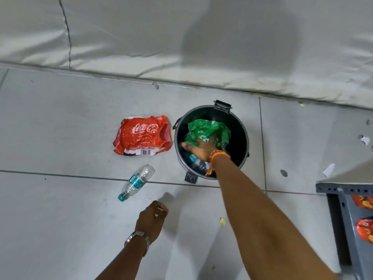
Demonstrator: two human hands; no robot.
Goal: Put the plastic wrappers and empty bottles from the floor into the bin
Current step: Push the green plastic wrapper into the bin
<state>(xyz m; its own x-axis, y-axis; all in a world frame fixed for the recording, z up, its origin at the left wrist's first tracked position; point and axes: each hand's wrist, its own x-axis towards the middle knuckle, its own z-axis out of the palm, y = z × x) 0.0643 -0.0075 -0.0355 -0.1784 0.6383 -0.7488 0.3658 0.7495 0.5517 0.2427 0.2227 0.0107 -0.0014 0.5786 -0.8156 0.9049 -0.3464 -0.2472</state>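
Observation:
A round black bin (243,134) stands on the tiled floor. Inside it lie a crumpled green plastic wrapper (205,129) and a clear bottle (198,163) near the front wall. My right hand (198,147) reaches over the bin's mouth with fingers spread, resting on the green wrapper. A red Coca-Cola wrapper (143,135) lies flat on the floor just left of the bin. A clear empty bottle with a teal label and cap (136,181) lies on its side below that wrapper. My left hand (153,216) hovers low over the floor, fingers curled loosely, holding nothing.
A grey cloth-covered wall or mat (181,37) runs along the far side. A grey metal shelf (347,203) with orange packets stands at the right edge. Small paper scraps (329,169) lie on the floor right of the bin.

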